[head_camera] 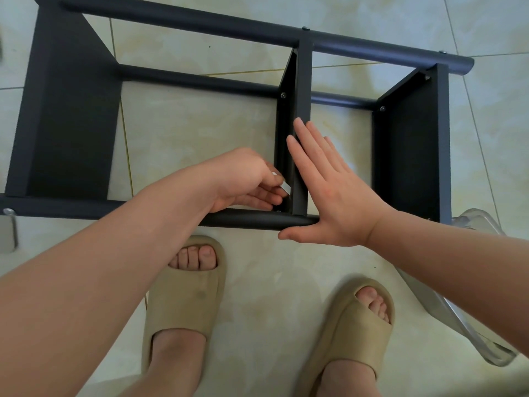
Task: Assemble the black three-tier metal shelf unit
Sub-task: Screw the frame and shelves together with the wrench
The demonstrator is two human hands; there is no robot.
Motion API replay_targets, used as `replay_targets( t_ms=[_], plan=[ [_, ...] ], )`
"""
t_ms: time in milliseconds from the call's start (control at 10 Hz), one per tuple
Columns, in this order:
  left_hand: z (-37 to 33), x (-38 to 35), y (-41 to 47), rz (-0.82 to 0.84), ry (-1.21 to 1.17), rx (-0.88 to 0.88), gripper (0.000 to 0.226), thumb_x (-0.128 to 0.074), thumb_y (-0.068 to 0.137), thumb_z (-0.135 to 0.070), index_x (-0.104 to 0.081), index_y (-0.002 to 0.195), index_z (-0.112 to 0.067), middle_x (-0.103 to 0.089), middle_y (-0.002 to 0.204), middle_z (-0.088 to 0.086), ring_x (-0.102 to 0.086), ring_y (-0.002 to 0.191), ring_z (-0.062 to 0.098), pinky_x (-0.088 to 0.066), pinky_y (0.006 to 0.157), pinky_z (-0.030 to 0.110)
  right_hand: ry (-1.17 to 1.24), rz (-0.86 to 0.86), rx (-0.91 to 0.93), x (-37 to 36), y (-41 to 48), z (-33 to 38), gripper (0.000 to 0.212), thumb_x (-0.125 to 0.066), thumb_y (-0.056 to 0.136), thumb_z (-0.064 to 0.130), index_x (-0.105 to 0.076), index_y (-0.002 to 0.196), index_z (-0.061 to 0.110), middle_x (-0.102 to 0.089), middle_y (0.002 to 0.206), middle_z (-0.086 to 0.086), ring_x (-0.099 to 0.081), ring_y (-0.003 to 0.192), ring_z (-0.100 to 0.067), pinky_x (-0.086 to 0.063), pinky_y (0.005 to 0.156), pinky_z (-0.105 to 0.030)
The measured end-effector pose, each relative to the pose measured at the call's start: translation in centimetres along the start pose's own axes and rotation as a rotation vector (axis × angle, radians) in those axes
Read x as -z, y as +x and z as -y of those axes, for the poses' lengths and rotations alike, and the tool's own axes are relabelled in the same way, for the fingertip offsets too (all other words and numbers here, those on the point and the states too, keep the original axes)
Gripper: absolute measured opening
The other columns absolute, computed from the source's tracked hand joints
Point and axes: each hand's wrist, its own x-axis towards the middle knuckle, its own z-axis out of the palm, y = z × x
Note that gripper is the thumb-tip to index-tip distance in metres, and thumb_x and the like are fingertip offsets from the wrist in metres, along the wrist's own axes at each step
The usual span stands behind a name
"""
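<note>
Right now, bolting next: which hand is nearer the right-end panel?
Right: the right hand lies flat on the middle panel, on the right-end panel's side; the left hand pinches a silver tool on the other.

Our black shelf unit (200, 24), lying on its side across the upper frame.
We see three flat panels standing on edge between round tubes (200, 81): the left panel (68, 124), middle panel (303, 90) and right panel (412, 156), with silver bolts (283, 95) at the joints. A small silver tool (282, 181) is pinched by the middle panel's lower end.
</note>
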Motion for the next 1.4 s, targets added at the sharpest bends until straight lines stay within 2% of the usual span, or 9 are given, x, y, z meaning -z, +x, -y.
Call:
replay_targets(
  t_ms=[400,600,700,800,900,1000,1200,1300,1400],
  plan=[
    [-0.2,0.6,-0.8,0.030,0.179,0.021,0.012,-0.053,0.099,-0.004,-0.063,0.093,-0.007,-0.075,0.081,0.006,-0.070,0.071,0.014,-0.058,0.076,0.026,0.002,0.002,-0.002,0.1,0.0,0.1,0.126,-0.052,0.079,0.084,-0.008,0.159,-0.002,0.004,0.168,-0.020,0.007,0.156,-0.034,-0.011,0.126,-0.054],
    [-0.1,0.7,-1.2,0.049,0.295,0.011,0.014,-0.054,0.099,-0.004,-0.065,0.093,-0.010,-0.074,0.083,0.004,-0.068,0.066,0.007,-0.054,0.061,0.015,-0.003,0.008,-0.007,0.1,0.0,0.1,0.126,-0.052,0.079,0.084,-0.006,0.160,-0.001,0.005,0.168,-0.019,0.009,0.156,-0.033,-0.009,0.126,-0.053],
    [0.1,0.7,-1.2,0.071,0.303,-0.003,0.014,-0.055,0.098,-0.001,-0.066,0.092,-0.008,-0.074,0.082,0.003,-0.068,0.065,0.007,-0.054,0.061,0.017,0.000,0.011,-0.011,0.1,0.0,0.1,0.126,-0.051,0.078,0.084,-0.006,0.160,-0.001,0.005,0.168,-0.019,0.009,0.156,-0.033,-0.009,0.126,-0.052],
    [0.2,0.8,-1.4,0.085,0.381,-0.014,0.012,-0.059,0.095,-0.002,-0.070,0.093,-0.007,-0.075,0.080,0.005,-0.067,0.067,0.013,-0.053,0.068,0.025,0.000,0.016,-0.013,0.1,0.0,0.1,0.126,-0.052,0.078,0.084,-0.006,0.160,-0.001,0.006,0.168,-0.018,0.010,0.156,-0.032,-0.008,0.126,-0.052],
    [0.0,0.5,-1.7,0.085,0.522,-0.036,0.014,-0.065,0.090,-0.005,-0.074,0.082,-0.014,-0.070,0.078,0.008,-0.062,0.070,0.018,-0.049,0.073,0.030,0.004,0.014,-0.014,0.1,0.0,0.1,0.126,-0.051,0.078,0.084,-0.006,0.160,0.000,0.006,0.168,-0.018,0.010,0.156,-0.032,-0.007,0.127,-0.051],
    [-0.2,0.4,-1.8,0.072,0.559,-0.043,0.015,-0.068,0.087,-0.007,-0.074,0.077,-0.018,-0.070,0.079,0.008,-0.061,0.072,0.018,-0.049,0.075,0.031,0.005,0.014,-0.013,0.1,0.0,0.1,0.126,-0.051,0.078,0.084,-0.006,0.160,0.000,0.006,0.168,-0.018,0.010,0.156,-0.032,-0.007,0.127,-0.051],
    [-0.4,1.5,-1.7,0.027,0.625,-0.143,0.011,-0.076,0.085,-0.016,-0.075,0.091,-0.025,-0.076,0.081,-0.002,-0.071,0.082,0.016,-0.054,0.082,0.027,0.002,0.014,-0.013,0.2,0.0,0.1,0.126,-0.050,0.078,0.084,-0.006,0.160,-0.001,0.006,0.168,-0.018,0.010,0.155,-0.033,-0.007,0.127,-0.051],
    [-0.9,1.5,-1.6,-0.032,0.724,-0.209,0.016,-0.073,0.087,-0.017,-0.072,0.088,-0.032,-0.072,0.084,-0.012,-0.066,0.082,0.003,-0.048,0.078,0.021,0.005,0.016,-0.013,0.2,0.0,0.1,0.126,-0.050,0.078,0.084,-0.006,0.160,-0.001,0.006,0.168,-0.018,0.010,0.155,-0.033,-0.008,0.126,-0.052],
    [-0.8,0.8,-1.1,-0.075,0.718,-0.245,0.020,-0.065,0.090,-0.015,-0.068,0.082,-0.033,-0.068,0.088,-0.011,-0.062,0.087,0.006,-0.049,0.080,0.024,0.008,0.008,-0.009,0.2,0.0,0.1,0.125,-0.050,0.079,0.084,-0.007,0.160,-0.001,0.006,0.168,-0.019,0.009,0.155,-0.033,-0.009,0.126,-0.053]
  ],
)
